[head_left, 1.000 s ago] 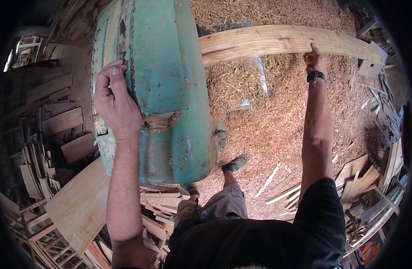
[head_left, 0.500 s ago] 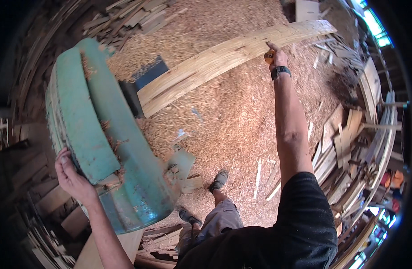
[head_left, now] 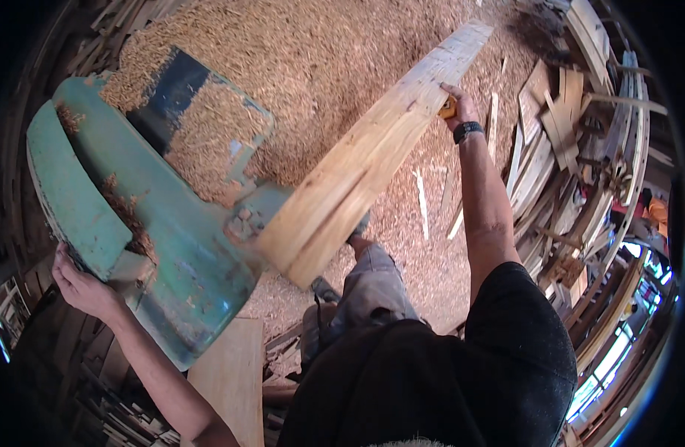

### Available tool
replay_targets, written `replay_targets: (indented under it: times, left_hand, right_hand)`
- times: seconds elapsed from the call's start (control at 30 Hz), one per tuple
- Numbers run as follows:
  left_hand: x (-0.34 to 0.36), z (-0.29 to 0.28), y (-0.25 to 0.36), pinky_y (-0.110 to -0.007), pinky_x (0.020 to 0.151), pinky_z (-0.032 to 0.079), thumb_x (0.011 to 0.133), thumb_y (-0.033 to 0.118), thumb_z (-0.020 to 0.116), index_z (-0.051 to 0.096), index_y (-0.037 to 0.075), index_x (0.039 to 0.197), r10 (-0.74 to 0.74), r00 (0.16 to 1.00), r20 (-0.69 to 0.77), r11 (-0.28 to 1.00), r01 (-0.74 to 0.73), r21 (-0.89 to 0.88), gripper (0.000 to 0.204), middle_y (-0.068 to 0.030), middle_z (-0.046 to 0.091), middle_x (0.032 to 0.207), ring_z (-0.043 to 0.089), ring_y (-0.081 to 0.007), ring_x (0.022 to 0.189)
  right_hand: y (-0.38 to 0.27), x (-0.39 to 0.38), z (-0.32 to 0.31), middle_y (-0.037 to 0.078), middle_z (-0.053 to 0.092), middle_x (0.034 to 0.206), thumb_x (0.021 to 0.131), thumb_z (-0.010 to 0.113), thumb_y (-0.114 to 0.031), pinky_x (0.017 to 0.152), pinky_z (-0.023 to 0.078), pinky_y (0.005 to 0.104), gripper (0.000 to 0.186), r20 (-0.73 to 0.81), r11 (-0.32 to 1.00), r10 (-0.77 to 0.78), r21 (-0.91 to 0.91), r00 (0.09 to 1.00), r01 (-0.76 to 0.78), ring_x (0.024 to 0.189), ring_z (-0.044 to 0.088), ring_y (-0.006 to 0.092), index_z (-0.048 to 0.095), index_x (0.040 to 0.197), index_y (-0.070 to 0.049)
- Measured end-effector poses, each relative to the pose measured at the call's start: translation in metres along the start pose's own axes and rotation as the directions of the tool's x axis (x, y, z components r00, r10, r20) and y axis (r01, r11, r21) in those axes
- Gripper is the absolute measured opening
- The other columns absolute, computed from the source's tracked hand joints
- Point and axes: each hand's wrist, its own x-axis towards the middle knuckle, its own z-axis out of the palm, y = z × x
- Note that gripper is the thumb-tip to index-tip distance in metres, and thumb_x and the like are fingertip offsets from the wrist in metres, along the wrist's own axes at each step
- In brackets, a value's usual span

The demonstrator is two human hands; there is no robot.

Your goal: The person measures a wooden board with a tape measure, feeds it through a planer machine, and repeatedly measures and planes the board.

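- We see lots of brown wood shavings (head_left: pixel 305 82).
- We see messy boards (head_left: pixel 563 123) piled on the right.
- We spot something orange (head_left: pixel 658 212) near the right edge.

Daylight glares blue-white through overexposed gaps between dark timbers (head_left: pixel 615 319) at lower right; the loose tan wood shavings (head_left: pixel 320 82) read bright, whereas the stacked brown boards (head_left: pixel 115 365) at lower left sink into dim shadow. Soft sheen noted on the rounded green metal housing (head_left: pixel 197 261). Fisheye distortion bows the long pale boards (head_left: pixel 639 112) at right; rim vignettes to black, fine texture slightly soft.
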Motion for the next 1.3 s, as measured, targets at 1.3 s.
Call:
replay_targets:
  times: [1.3]
  left_hand:
    - [-0.552,-0.267,-0.165,-0.038,0.095,0.044,0.093,0.064,0.047,0.058,0.003,0.126,-0.453,-0.480,0.751,0.486,0.574,0.660,0.069,-0.0075,0.063,0.113,0.058,-0.0195,0.107]
  right_hand:
    - [0.384,-0.402,-0.121,0.028,0.068,0.078,0.069,0.067,-0.032,0.076,0.054,0.0421,0.039,-0.381,0.503,-0.187,-0.829,0.906,-0.245,0.079,0.069,0.0400,0.071,0.079,0.006]
